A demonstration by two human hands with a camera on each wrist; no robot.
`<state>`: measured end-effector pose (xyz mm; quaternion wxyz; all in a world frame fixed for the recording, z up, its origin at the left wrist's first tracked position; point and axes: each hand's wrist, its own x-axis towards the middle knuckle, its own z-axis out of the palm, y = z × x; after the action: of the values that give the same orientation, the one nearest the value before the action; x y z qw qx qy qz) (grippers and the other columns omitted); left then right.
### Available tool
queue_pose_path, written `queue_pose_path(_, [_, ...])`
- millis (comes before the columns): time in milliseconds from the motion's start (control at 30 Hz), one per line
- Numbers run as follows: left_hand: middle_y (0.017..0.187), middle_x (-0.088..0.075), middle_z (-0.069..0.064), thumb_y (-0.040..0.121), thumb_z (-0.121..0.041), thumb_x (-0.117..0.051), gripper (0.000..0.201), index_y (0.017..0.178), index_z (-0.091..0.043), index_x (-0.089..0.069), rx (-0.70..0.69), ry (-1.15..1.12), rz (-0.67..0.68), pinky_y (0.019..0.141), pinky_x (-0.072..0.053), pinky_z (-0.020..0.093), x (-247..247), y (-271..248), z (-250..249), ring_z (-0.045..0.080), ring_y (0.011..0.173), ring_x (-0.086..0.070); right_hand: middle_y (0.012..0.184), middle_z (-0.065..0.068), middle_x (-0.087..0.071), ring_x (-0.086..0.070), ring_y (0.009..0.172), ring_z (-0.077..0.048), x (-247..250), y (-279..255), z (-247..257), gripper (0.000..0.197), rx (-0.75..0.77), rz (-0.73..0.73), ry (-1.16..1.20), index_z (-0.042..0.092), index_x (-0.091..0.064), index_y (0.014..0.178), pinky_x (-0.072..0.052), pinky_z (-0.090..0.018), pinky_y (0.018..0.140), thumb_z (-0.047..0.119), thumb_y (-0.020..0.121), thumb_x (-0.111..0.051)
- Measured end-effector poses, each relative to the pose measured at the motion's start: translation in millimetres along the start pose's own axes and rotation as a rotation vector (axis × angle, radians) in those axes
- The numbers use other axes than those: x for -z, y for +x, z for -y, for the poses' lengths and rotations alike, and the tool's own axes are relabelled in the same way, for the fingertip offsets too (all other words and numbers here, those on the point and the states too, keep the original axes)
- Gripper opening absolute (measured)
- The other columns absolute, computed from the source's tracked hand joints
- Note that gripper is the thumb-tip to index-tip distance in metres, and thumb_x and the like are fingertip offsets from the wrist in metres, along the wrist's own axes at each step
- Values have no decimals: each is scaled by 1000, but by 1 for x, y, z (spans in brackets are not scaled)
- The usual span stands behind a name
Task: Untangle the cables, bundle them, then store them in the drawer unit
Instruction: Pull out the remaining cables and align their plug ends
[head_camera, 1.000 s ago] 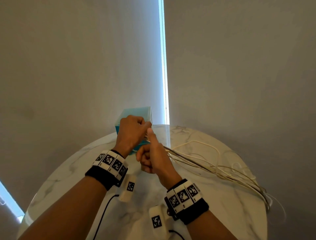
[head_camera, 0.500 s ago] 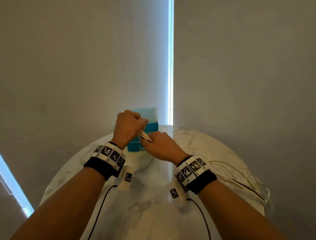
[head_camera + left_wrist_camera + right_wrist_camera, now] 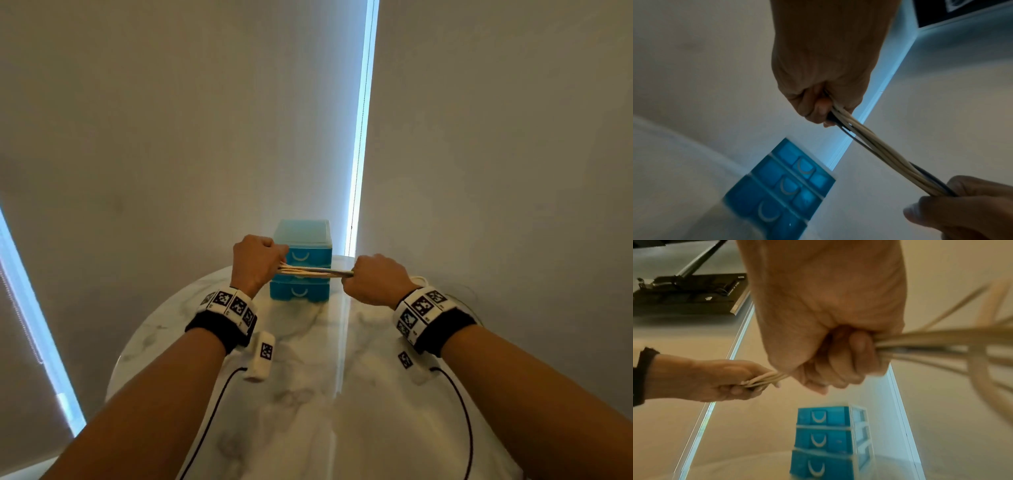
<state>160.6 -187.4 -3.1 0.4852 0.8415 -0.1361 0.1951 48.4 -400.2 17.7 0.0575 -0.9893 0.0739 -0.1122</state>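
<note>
A bunch of several pale cables (image 3: 315, 272) with one dark strand is stretched level between my two fists, above the round marble table (image 3: 308, 377). My left hand (image 3: 257, 262) grips one end (image 3: 840, 116). My right hand (image 3: 373, 279) grips the bunch further along (image 3: 869, 345), and the loose lengths (image 3: 962, 344) trail off to its right. The blue drawer unit (image 3: 303, 263) with three drawers, all pushed in, stands on the table's far side right behind the stretched cables (image 3: 826, 443).
Grey roller blinds hang close behind the table, with a bright gap (image 3: 359, 137) between them. Black sensor leads (image 3: 212, 411) run from my wrist bands across the table. Loose cable loops (image 3: 421, 279) lie at the table's right edge.
My hands were together at the cables. Now my right hand has slid to the right along the bunch, drawing it taut between the fists. The view has tilted up.
</note>
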Motion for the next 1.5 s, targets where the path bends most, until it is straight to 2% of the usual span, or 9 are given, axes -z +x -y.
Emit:
queue_pose_path(200, [67, -75, 10, 103, -61, -55, 58, 83, -12, -79, 255, 68, 330, 60, -55, 31, -2, -20, 50, 20, 54, -67, 70, 1, -52, -54, 63, -19, -36, -19, 14, 31, 31, -27, -2, 21, -47, 67, -43, -30, 60, 30, 94, -55])
queue_pose_path(333, [119, -74, 6, 98, -83, -28, 87, 117, -12, -75, 319, 455, 617, 86, -59, 37, 16, -26, 59, 26, 101, -72, 78, 1, -53, -58, 74, -21, -56, -24, 19, 23, 97, 68, -69, 19, -55, 82, -44, -30, 67, 35, 99, -54])
queue_pose_path(500, [119, -76, 0, 103, -74, -33, 74, 120, -16, -74, -133, 260, 349, 85, -57, 33, 8, -26, 23, 16, 103, -72, 86, 0, -59, -62, 80, -21, -64, -12, 23, 21, 85, 91, -36, 20, -59, 93, -49, -31, 72, 39, 101, -54])
queue_pose_path(667, [113, -78, 4, 104, -74, -6, 94, 109, -14, -78, -49, 56, 621, 103, -52, 37, -49, -42, -23, 15, 101, -71, 92, -2, -60, -63, 86, -23, -42, -3, 33, 15, 66, 75, 13, 25, -59, 98, -57, -37, 83, 40, 99, -56])
queue_pose_path(767, [84, -75, 9, 104, -72, 0, 95, 74, -12, -67, -8, 119, 531, 80, -53, 33, -65, -39, -28, 18, 71, -66, 76, 3, -53, -61, 81, -20, -25, -3, 28, 26, 67, 17, -18, 21, -57, 85, -55, -35, 78, 41, 101, -59])
queue_pose_path(1033, [73, -65, -1, 108, -56, -45, 55, 76, -16, -65, -436, 660, 278, 71, -54, 32, -49, -20, -37, 12, 65, -57, 65, 0, -59, -57, 56, -15, -5, 3, -6, 41, 163, 325, 424, 12, -67, 85, -50, -25, 58, 49, 103, -60])
queue_pose_path(1200, [75, -61, -1, 99, -60, -55, 49, 79, -18, -70, -328, 537, 210, 59, -37, 25, -40, -3, -53, 13, 66, -55, 85, -5, -72, -74, 76, -19, 33, -5, -45, 44, 237, 484, 612, 9, -72, 117, -62, -28, 78, 46, 111, -48])
queue_pose_path(1400, [63, -58, 0, 101, -56, -56, 54, 68, -15, -70, -349, 526, 143, 55, -32, 25, -29, 3, -74, 15, 58, -52, 102, 9, -76, -74, 93, -11, 50, -5, -72, 19, 244, 182, 264, 36, -75, 104, -61, -35, 92, 42, 108, -57])
queue_pose_path(1500, [64, -62, 2, 100, -59, -54, 59, 72, -12, -75, -306, 519, 97, 53, -32, 27, -18, 10, -83, 16, 58, -54, 105, 2, -75, -70, 97, -16, 55, 1, -80, 24, 173, -81, 223, 21, -74, 110, -57, -39, 94, 35, 109, -54])
